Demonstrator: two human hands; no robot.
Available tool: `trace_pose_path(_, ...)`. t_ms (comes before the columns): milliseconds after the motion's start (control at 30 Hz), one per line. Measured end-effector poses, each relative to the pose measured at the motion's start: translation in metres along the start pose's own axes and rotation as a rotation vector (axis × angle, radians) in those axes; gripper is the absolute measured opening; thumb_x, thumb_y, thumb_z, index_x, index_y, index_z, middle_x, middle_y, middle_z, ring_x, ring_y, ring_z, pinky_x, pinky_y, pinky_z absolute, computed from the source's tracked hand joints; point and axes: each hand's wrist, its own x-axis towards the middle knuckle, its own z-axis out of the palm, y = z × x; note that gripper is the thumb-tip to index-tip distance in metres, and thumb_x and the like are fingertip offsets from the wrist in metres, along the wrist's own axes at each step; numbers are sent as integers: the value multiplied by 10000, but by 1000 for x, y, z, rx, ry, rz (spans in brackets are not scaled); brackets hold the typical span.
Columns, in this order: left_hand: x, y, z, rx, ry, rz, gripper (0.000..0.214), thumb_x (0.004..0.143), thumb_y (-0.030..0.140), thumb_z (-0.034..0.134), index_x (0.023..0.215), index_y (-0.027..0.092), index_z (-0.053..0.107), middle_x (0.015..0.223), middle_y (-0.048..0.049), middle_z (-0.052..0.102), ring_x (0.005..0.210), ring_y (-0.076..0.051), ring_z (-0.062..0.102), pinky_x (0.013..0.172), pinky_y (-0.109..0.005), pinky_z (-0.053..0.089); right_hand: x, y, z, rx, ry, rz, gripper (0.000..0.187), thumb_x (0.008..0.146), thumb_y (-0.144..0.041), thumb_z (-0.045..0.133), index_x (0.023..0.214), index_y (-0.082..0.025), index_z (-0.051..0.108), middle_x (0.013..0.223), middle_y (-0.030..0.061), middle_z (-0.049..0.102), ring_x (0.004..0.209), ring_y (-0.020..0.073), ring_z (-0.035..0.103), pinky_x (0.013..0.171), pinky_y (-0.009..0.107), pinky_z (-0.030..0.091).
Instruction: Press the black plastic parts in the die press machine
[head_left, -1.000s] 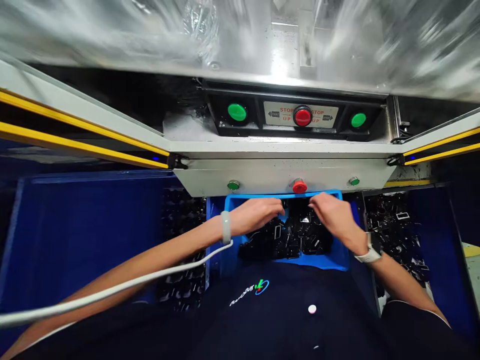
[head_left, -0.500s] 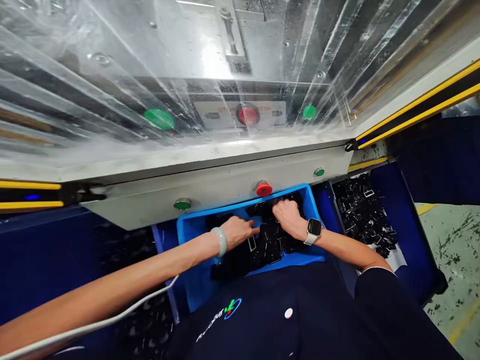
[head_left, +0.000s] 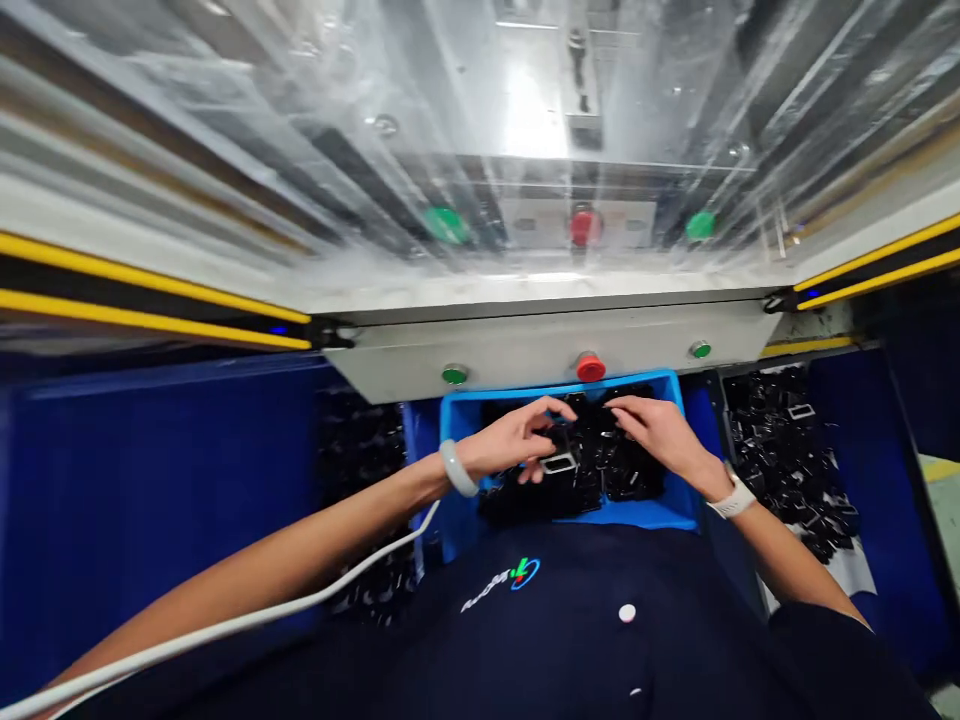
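My left hand, with a pale bangle at the wrist, is over the blue bin. Its thumb and lower fingers are curled at a small black part with a white rectangular rim, while the index finger stretches out to the right. My right hand, wearing a watch with a white strap, hovers above the bin's right half. Its thumb and fingertips are drawn together; what lies between them is too dark to make out. Many small glossy black parts fill the bin beneath both hands.
Behind the bin is a machine panel with a red button and green buttons. More black parts lie in a blue container at right. Yellow-black bars flank the machine. A white cable runs along my left arm.
The view has swung left. My right hand has risen from the parts and pulled back slightly. The white-rimmed part has turned, and now sits at my left thumb and fingers.
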Motion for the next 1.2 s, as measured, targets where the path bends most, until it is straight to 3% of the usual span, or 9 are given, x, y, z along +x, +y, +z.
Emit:
trace_pose_path(100, -5, 17, 4, -407, -19, 36, 617, 830, 258, 671, 1420, 249, 492, 1116, -65, 659, 693, -148, 714, 599, -274, 566, -13, 0, -8, 337, 134, 79, 289, 1058, -349, 550, 1265, -246, 723, 1019, 19, 811, 847, 165, 789, 809, 287, 607)
trace_pose_path(267, -12, 30, 6, -623, 145, 69, 470, 834, 239, 749, 1286, 200, 628, 1091, -66, 701, 785, -177, 745, 763, -330, 600, -20, -12, -14, 397, 210, 69, 284, 982, -408, 669, 1217, -269, 749, 1099, 21, 807, 1006, 191, 773, 773, 277, 601)
trace_pose_path(400, -11, 30, 10, -654, 185, 63, 406, 826, 224, 793, 1216, 182, 685, 1000, -51, 722, 836, -175, 713, 818, -331, 574, -15, -16, -13, 339, 253, 29, 235, 1006, -426, 632, 1090, -255, 770, 1080, 27, 804, 913, 175, 755, 746, 283, 574)
trace_pose_path(567, -9, 30, 11, -688, 247, 53, 355, 802, 204, 804, 1151, 178, 740, 1005, -57, 719, 876, -159, 648, 830, -306, 549, -10, -14, -8, 378, 286, 53, 393, 1011, -422, 605, 1351, -224, 607, 934, 25, 785, 764, 162, 722, 730, 300, 582)
trace_pose_path(733, -10, 31, 10, -689, 255, 73, 351, 827, 209, 747, 1176, 176, 745, 1039, -73, 725, 951, -192, 655, 929, -372, 557, -8, -16, -7, 470, 347, 93, 299, 977, -455, 654, 1165, -223, 643, 981, 54, 759, 861, 178, 729, 710, 294, 587)
trace_pose_path(933, -11, 38, 12, -773, 172, 152, 465, 827, 221, 713, 1289, 170, 732, 1341, -112, 705, 1198, -262, 663, 1155, -486, 473, -13, -45, -17, 646, 469, 86, 272, 934, -448, 737, 1096, -235, 691, 923, 31, 722, 817, 160, 707, 703, 282, 609)
trace_pose_path(1100, -14, 45, 20, -713, 92, 243, 578, 792, 195, 646, 1368, 187, 701, 1557, -98, 578, 1441, -316, 537, 1245, -515, 402, -4, -68, -14, 578, 362, -5, 209, 951, -412, 717, 1042, -224, 715, 900, 33, 743, 794, 164, 707, 712, 293, 601)
trace_pose_path(1200, -14, 46, 23, -650, 131, 283, 634, 813, 213, 631, 1446, 229, 648, 1579, -91, 556, 1476, -299, 504, 1243, -489, 413, 6, -70, -11, 525, 360, -38, 177, 955, -388, 702, 1006, -220, 717, 905, 38, 745, 794, 167, 705, 717, 301, 604)
